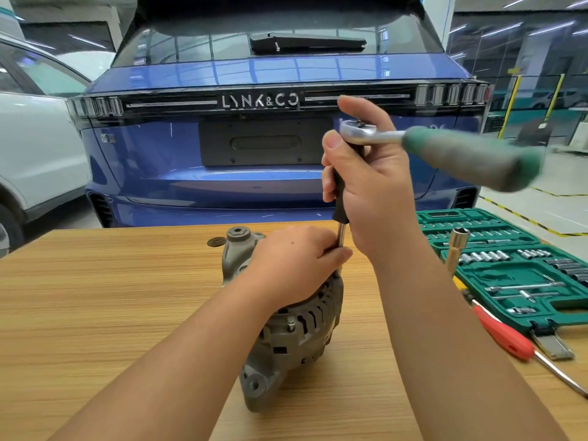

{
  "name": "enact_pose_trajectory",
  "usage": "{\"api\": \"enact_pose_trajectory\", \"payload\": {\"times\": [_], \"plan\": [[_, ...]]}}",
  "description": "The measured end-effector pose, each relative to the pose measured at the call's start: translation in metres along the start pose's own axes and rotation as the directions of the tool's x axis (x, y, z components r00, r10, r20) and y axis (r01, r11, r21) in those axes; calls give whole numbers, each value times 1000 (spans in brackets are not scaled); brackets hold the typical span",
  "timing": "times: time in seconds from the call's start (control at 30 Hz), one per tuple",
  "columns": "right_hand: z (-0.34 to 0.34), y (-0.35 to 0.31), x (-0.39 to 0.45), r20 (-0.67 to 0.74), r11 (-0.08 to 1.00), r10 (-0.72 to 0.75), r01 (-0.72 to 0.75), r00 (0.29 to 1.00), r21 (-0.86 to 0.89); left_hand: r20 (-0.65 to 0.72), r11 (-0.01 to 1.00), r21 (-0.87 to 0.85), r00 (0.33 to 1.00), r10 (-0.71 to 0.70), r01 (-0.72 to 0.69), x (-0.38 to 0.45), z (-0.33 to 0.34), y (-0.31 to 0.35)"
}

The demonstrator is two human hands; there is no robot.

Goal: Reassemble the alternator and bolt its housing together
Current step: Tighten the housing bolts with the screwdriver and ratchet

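The left hand (291, 259) is lying on the alternator (286, 329) beneath it, pinching the extension bar (341, 238); above, the right hand (366, 176) is gripping the ratchet (413, 144) head.

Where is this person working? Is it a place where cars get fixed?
Most likely a car workshop or garage. A blue car is parked just behind the wooden table, an open green socket set sits on it, and the hands are working on an alternator with a ratchet.
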State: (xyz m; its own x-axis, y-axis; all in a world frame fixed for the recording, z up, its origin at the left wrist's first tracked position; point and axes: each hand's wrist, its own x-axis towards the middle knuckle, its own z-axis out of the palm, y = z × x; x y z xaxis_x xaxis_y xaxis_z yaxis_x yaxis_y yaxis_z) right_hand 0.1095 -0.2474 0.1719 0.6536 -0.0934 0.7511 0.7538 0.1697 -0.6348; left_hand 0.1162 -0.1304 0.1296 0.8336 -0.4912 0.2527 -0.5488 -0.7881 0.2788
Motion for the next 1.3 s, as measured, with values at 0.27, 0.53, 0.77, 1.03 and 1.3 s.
{"api": "enact_pose_trajectory", "payload": {"times": [0.27, 0.53, 0.77, 1.03, 1.3], "plan": [[-11, -3, 5, 201, 912, 130, -197, 971, 360, 19, 1000, -14, 1000, -14, 14, -1, -2, 0], [0, -5, 3, -191, 983, 182, -173, 965, 62, 28, 999, 26, 999, 27, -28, -1, -1, 1], [-17, -7, 3, 128, 863, 294, -320, 947, 391, 18, 1000, 2, 999, 27, -27, 0, -1, -2], [0, 0, -1, 3, 981, 80, -80, 997, 174, 11, 1000, -2, 1000, 14, -14, 0, 1, -2], [-10, -3, -1, 151, 880, 183, -231, 971, 416, 12, 1000, -1, 1000, 12, -12, 2, 1, -2]]}}
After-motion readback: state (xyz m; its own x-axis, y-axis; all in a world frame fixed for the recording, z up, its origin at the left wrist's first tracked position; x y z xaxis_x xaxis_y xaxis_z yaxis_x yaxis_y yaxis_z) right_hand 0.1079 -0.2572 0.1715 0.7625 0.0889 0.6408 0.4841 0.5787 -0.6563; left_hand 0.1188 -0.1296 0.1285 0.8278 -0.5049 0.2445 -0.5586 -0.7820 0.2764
